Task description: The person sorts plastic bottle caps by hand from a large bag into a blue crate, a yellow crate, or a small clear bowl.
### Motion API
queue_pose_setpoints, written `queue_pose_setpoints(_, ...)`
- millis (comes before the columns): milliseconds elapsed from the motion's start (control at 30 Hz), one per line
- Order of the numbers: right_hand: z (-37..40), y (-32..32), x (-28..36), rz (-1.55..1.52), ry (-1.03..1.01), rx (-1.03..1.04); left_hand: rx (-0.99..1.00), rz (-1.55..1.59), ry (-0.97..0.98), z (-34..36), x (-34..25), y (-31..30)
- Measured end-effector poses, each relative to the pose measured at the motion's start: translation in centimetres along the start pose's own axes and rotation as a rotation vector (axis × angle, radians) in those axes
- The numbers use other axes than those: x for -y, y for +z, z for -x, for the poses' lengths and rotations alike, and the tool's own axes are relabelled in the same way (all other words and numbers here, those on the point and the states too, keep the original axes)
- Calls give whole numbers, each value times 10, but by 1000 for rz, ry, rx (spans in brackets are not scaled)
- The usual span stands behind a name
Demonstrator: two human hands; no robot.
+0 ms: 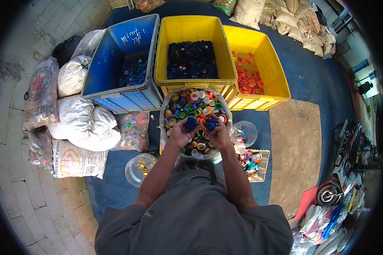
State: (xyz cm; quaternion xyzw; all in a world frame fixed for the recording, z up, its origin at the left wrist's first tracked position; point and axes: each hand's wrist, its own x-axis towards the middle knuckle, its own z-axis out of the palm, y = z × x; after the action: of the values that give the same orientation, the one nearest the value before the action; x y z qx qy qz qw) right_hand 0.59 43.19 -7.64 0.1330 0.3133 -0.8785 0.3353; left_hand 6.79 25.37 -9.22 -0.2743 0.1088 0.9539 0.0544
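Observation:
A white sack [165,106] full of mixed coloured bottle caps stands in front of me. My left hand [181,132] is over it, closed on a dark blue cap [191,123]. My right hand [218,132] is beside it, holding another blue cap [212,124]. Both hands hover just above the cap pile. Behind the sack stand three crates: a blue crate [115,91] with blue caps, a yellow crate [191,27] with dark blue caps, and a second yellow crate [276,80] with red caps.
Filled white sacks [83,123] and clear bags lie to the left. A clear bowl [139,169] sits near my left arm, another clear bowl [247,132] and a small basket of caps [253,163] on the right. A motorbike [342,170] stands far right.

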Motion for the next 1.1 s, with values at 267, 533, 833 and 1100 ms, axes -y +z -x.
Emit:
queue_pose_setpoints(267,-22,16,21,57,-39,-47,115,24,-2,-31,-20,27)
queue_pose_setpoints(533,-116,48,51,190,-81,-69,23,-28,78,-101,-68,77)
queue_pose_setpoints(833,-161,111,102,290,-315,-32,219,-132,246,-116,-125,145)
queue_pose_setpoints(1100,-89,14,35,1481,-528,-80,-76,-769,384,-58,-75,29)
